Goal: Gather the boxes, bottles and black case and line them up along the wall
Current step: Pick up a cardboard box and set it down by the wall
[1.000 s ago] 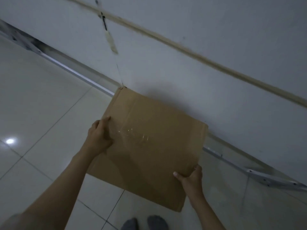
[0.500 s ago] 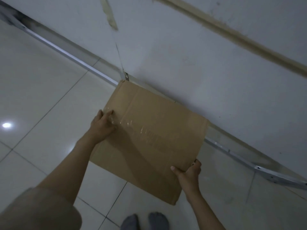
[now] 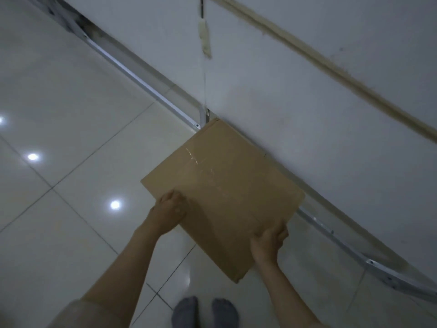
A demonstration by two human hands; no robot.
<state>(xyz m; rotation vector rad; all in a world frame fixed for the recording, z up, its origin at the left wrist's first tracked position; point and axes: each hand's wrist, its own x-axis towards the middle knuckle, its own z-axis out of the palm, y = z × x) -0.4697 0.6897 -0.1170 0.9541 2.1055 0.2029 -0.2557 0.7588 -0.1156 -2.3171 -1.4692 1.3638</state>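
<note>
— Gripping the cardboard box point(image 3: 227, 192) at its near edges, left hand point(image 3: 169, 210) and right hand point(image 3: 269, 240) both curl round it?
— Yes, far corner by the wall point(image 3: 307, 95) (metal rail point(image 3: 146, 84) alongside), socked feet point(image 3: 205, 312) on tiled floor point(image 3: 71, 114).

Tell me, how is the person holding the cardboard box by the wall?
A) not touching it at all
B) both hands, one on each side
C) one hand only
B: the left hand and right hand each grip an opposite edge of the cardboard box.
</note>
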